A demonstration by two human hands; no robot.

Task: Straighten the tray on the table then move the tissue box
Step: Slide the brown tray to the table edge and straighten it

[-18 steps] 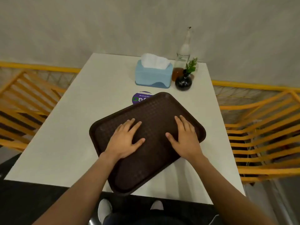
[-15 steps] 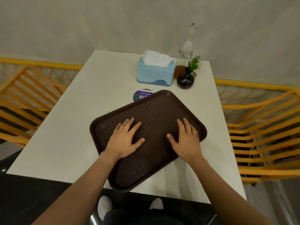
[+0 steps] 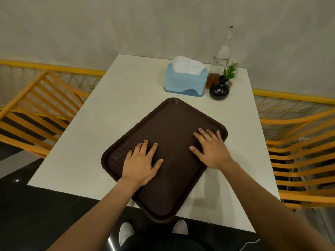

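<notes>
One worktop (image 3: 116, 109). On it: one tray (image 3: 174, 124), one tissue box (image 3: 184, 84), one glass bottle (image 3: 223, 51), one dark vase (image 3: 219, 90) with a green sprig. Two hands on the tray: left hand (image 3: 140, 164), right hand (image 3: 211, 148). Two orange chairs, one (image 3: 36, 109) on each side (image 3: 301, 156). Two white shoes (image 3: 126, 232) (image 3: 180, 226) below.

one head-worn wide-angle view only. it looks forward and steeply down, close over the worktop (image 3: 116, 113), toward a wall (image 3: 126, 24).
</notes>
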